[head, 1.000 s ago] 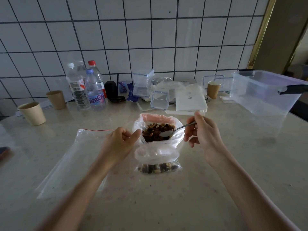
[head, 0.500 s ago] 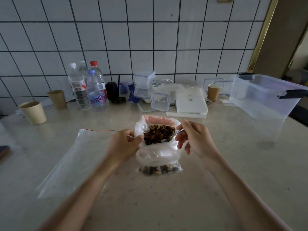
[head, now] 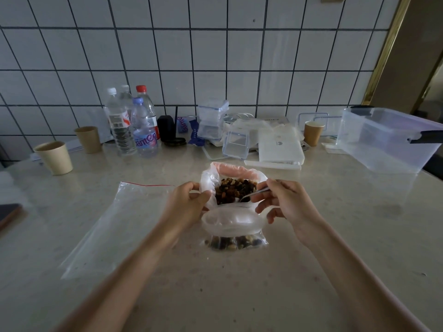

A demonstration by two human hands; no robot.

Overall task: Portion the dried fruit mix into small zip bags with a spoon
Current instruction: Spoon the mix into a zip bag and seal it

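A white plastic bag (head: 211, 178) stands open on the counter, full of dark dried fruit mix (head: 233, 190). In front of it lies a small clear zip bag (head: 236, 232) with some mix at its bottom, its mouth held open toward the big bag. My left hand (head: 185, 204) pinches the plastic at the left side of both bags. My right hand (head: 285, 202) grips a metal spoon (head: 251, 195), whose bowl dips into the mix at the near right edge. A larger empty zip bag (head: 115, 226) with a red seal lies flat to the left.
Water bottles (head: 134, 125), paper cups (head: 56, 158) (head: 312, 133) and stacked small plastic boxes (head: 212, 121) line the tiled wall. A large clear storage tub (head: 383, 140) stands at the right. A white flat box (head: 279, 147) lies just behind the fruit bag.
My right hand has moved nearer and lower, bringing the spoon from above the mix down into its near right edge. My left hand keeps its hold on the bags.
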